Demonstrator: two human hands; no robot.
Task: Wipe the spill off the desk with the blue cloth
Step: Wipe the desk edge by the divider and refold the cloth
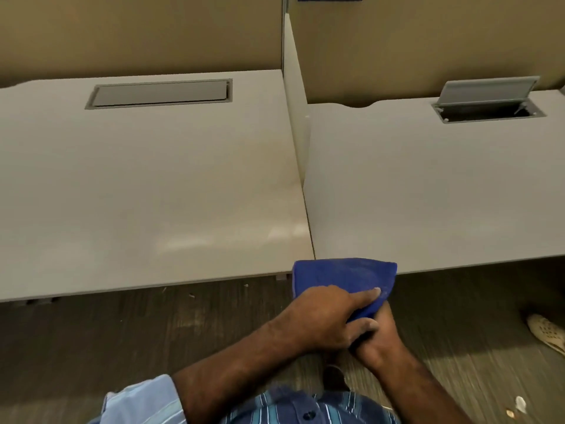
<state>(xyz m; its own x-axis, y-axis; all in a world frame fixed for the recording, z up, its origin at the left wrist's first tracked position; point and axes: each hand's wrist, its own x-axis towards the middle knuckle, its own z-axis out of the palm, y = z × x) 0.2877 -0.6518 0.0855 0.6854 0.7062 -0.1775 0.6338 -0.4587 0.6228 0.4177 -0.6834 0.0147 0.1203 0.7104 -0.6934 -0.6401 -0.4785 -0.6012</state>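
My left hand (324, 316) lies over the blue cloth (342, 275), fingers curled round its near end, index finger stretched flat along the top; my right hand (376, 335) sits beneath and partly behind the left, grip on the lower bunched end, though its fingers are mostly covered so how tightly it closes I can't fully tell; two-handed hold looks like I'm folding or bunching the cloth into a pad before wiping.

Cloth hangs off the front edge of the desk (153, 185), right at the seam where the two desk sections meet; its far edge is at or over the desk lip, contact unclear.

Spill: faint pale sheen on the left section near the front edge (232, 237); could be liquid, could be glare; can't confirm.

Closed cable hatch (159, 93) at the rear of the left section; open hatch (489, 101) with raised lid on the right section; inside is dark.

A shoe (547, 332) cut off at the right edge; floor (153, 332) below, blurred.
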